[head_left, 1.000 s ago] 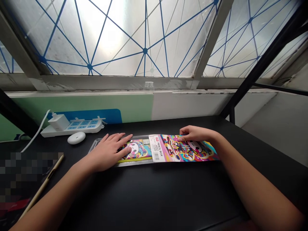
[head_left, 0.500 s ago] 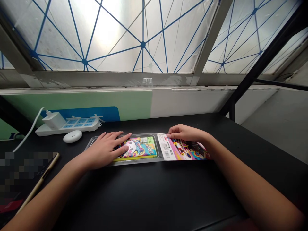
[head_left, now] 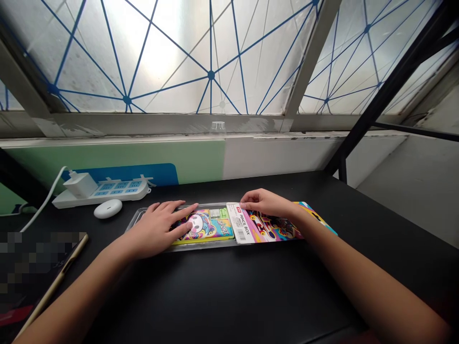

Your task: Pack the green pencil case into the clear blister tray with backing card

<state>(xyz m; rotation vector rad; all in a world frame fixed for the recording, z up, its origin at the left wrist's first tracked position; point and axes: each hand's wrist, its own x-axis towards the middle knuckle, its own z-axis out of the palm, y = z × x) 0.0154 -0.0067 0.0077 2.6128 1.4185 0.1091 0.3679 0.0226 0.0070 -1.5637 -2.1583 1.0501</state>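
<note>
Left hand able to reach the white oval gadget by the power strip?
Probably yes: the left hand on the pencil box is close to the white gadget; only the tray's edge lies between.

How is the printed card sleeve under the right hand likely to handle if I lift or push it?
The printed card sleeve looks thin and flat, so it will probably flex if lifted by one end. Its glossy-looking face may let the right hand slip a little. Where it overlaps the clear plastic tray, it may slide easily.

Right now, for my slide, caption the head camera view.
Left hand on a pencil box in its clear tray, right hand on the printed card.
</note>
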